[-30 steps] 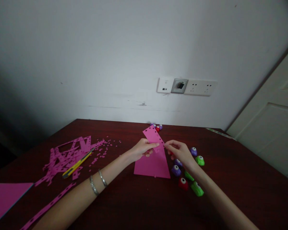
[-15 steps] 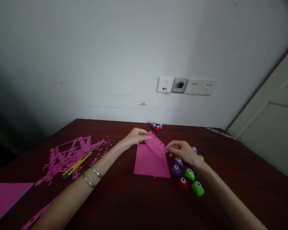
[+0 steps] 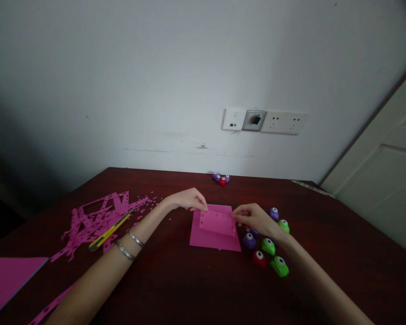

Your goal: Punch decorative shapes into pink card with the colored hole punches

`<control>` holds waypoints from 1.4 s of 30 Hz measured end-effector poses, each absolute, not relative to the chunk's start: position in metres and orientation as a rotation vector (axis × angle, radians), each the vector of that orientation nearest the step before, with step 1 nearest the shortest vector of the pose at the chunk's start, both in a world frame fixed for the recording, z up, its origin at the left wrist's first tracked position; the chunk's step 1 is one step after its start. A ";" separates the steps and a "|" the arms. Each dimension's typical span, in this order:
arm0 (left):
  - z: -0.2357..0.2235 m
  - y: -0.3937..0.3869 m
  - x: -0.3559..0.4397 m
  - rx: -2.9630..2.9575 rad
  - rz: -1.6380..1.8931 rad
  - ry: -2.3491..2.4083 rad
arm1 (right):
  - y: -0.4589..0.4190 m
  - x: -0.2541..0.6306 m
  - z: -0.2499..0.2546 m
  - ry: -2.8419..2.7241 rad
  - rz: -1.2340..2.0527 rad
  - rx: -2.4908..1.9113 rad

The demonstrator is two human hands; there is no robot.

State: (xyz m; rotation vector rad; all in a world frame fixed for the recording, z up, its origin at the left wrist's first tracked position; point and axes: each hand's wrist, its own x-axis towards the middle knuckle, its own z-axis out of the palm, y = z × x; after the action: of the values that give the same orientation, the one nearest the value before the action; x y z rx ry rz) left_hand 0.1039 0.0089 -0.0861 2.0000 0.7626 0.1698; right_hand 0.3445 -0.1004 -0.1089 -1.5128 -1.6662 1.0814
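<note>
I see the left hand (image 3: 189, 199) and right hand (image 3: 252, 218) pinching opposite upper corners of a punched pink card (image 3: 217, 222), over a larger pink sheet (image 3: 214, 242) on the counter (image 3: 176, 282); from my end I can't tell whether they touch. Green, purple and red punches (image 3: 268, 246) sit near the right hand; a yellow cutter (image 3: 111, 230) lies against pink scraps (image 3: 85, 225).
</note>
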 end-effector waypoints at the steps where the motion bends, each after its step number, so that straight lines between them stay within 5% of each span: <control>1: -0.089 0.010 0.104 2.014 0.144 0.748 | -0.100 0.344 -0.110 -1.683 1.068 -1.523; 12: -0.102 0.009 0.109 2.104 -0.072 0.761 | -0.095 0.337 -0.128 -1.889 0.786 -1.598; 22: -0.094 0.012 0.104 2.174 -0.085 0.892 | -0.108 0.336 -0.093 -1.990 0.448 -1.755; 34: -0.118 0.050 0.131 2.144 0.574 1.132 | -0.108 0.347 -0.080 -1.973 0.446 -1.771; 42: -0.132 0.092 0.201 2.077 0.690 1.310 | -0.107 0.346 -0.082 -1.998 0.414 -1.780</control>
State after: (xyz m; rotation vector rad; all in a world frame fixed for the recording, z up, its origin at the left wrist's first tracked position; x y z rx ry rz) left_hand 0.2011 0.0921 -0.1325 2.0774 1.3096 0.6904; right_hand 0.3463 -0.1075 -0.0823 -1.7798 -1.9978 0.4136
